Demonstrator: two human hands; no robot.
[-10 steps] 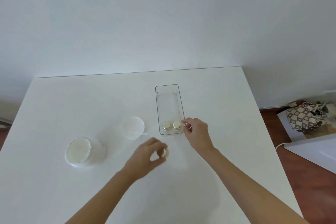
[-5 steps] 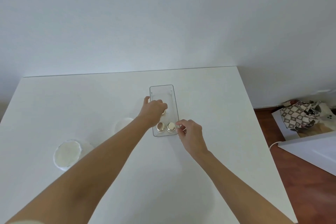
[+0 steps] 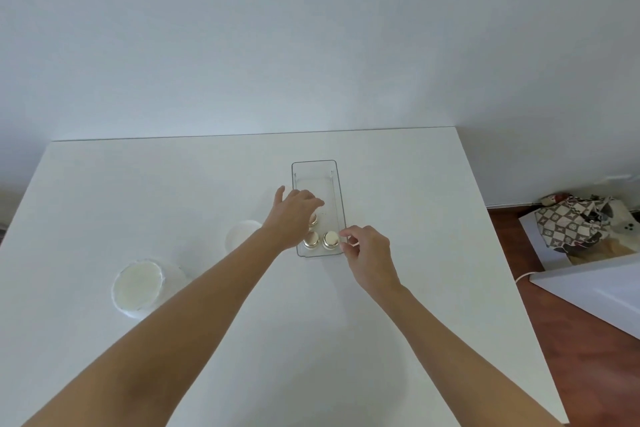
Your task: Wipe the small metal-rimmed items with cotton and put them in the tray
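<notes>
I see the clear rectangular plastic tray (image 3: 337,184) lying lengthwise at the middle of the white table (image 3: 398,184), well apart from every table edge. Two small round gold-rimmed jars (image 3: 311,240) (image 3: 330,240) sit side by side against its near wall. My left hand (image 3: 292,215) reaches over the left wall, fingers curled over a third jar (image 3: 313,219) just behind them; I cannot tell whether they grip it. My right hand (image 3: 369,253) pinches a white cotton piece (image 3: 352,241) beside the near right corner. The tray's far half remains open.
</notes>
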